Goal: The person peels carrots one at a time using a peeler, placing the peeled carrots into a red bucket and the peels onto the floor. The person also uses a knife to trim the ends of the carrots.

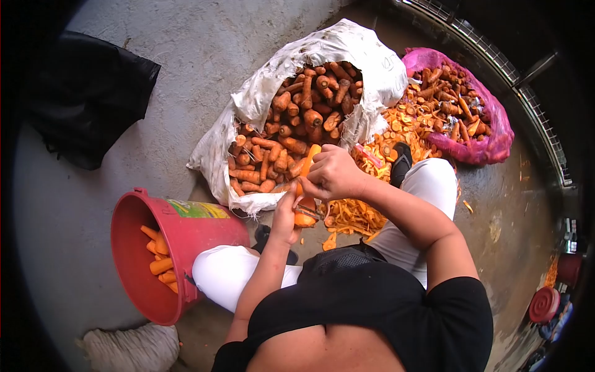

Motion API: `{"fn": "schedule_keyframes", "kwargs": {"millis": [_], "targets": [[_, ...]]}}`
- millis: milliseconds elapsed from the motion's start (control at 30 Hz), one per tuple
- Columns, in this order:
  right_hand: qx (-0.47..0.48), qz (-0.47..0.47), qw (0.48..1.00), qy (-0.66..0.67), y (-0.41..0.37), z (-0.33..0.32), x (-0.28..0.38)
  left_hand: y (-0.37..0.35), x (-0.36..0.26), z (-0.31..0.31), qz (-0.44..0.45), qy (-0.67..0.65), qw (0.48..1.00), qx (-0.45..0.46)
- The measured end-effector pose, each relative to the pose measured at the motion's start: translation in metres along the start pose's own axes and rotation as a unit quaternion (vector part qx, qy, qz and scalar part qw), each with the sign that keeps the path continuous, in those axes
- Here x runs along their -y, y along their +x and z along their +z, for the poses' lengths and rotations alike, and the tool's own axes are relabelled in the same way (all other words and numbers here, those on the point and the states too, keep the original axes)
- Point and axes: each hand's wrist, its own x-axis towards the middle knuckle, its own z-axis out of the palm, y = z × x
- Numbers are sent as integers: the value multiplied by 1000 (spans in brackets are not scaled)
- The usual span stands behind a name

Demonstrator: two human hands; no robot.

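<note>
My right hand point(334, 175) is closed around a carrot point(312, 155), whose bright orange end sticks up past the fingers. Just below it, my left hand point(287, 217) is closed on a peeler point(308, 212); its metal blade shows by the fingers, against orange carrot surface, and its handle is mostly hidden. Beyond both hands, a torn white sack point(254, 99) lies open, full of unpeeled carrots point(313, 118). Orange peelings point(353, 218) are heaped on the floor beneath my hands.
At the left, a tilted red bucket point(204, 232) holds several peeled carrots point(161, 265). A pink sack point(496, 133) of carrots and scraps stands at the back right. Black plastic point(93, 93) lies far left, a whitish sack point(133, 348) at the bottom left. Metal grating point(489, 53) edges the right.
</note>
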Motion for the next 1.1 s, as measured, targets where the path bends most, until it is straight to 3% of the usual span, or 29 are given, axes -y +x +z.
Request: {"fn": "schedule_keyframes", "kwargs": {"millis": [133, 267, 467, 567, 867, 967, 1100], "targets": [[0, 14, 1000, -21, 0, 1, -7, -4, -12, 6, 2, 37, 998, 49], [8, 39, 999, -26, 3, 0, -13, -4, -16, 19, 36, 29, 999, 16], [2, 70, 997, -20, -2, 9, -15, 1, -9, 6, -3, -14, 1000, 20], [0, 81, 996, -23, -2, 8, -16, -2, -12, 5, -21, -37, 995, 94], [-9, 19, 1000, -3, 3, 13, -2, 5, -9, 13, -64, -147, 984, -76], [-13, 27, 1000, 7, 3, 15, -5, 8, -6, -5, -75, -125, 989, 27], [-16, 35, 999, 26, 2, 19, -9, 8, -5, -3, -80, -86, 992, 38]]}}
